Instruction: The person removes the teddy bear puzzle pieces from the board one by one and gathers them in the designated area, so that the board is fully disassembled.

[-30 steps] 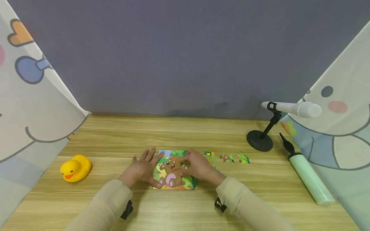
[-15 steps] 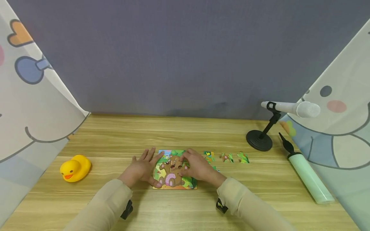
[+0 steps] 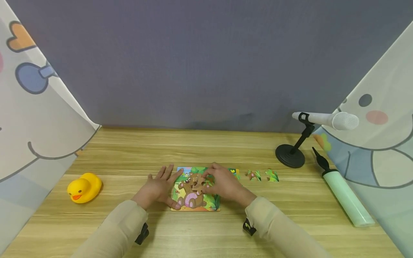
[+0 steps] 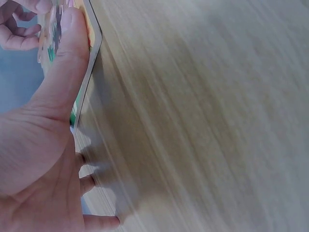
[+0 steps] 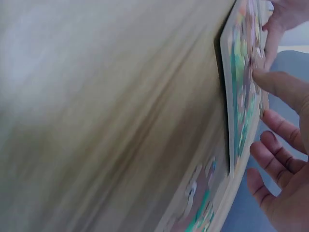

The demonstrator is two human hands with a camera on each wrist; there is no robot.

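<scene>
A wooden table (image 3: 129,150) fills the view, closed in by a grey backdrop (image 3: 206,64) and cartoon-printed curtains (image 3: 35,118) on both sides. At the right edge lies a pale green pump (image 3: 343,197), and behind it a white microphone (image 3: 326,120) stands on a black round-footed stand (image 3: 290,156). A yellow duck (image 3: 84,187) sits well apart to the left. In the middle, near the person, lies a bear puzzle (image 3: 186,195) in a flat board, its bottom edge towards the sleeves. The left hand (image 3: 157,188) lies flat with straight, spread fingers beside the board's left edge, its thumb pressed on the puzzle's lower left corner, as the left wrist view shows (image 4: 72,43). The right hand (image 3: 222,184) rests over the board's right part, its fingertips pinching a brown piece (image 3: 197,181) that sits tilted on the bear's face, not level with the rest. Three loose pieces (image 3: 254,175) lie in a row on the table just right of the board, apart from one another.
</scene>
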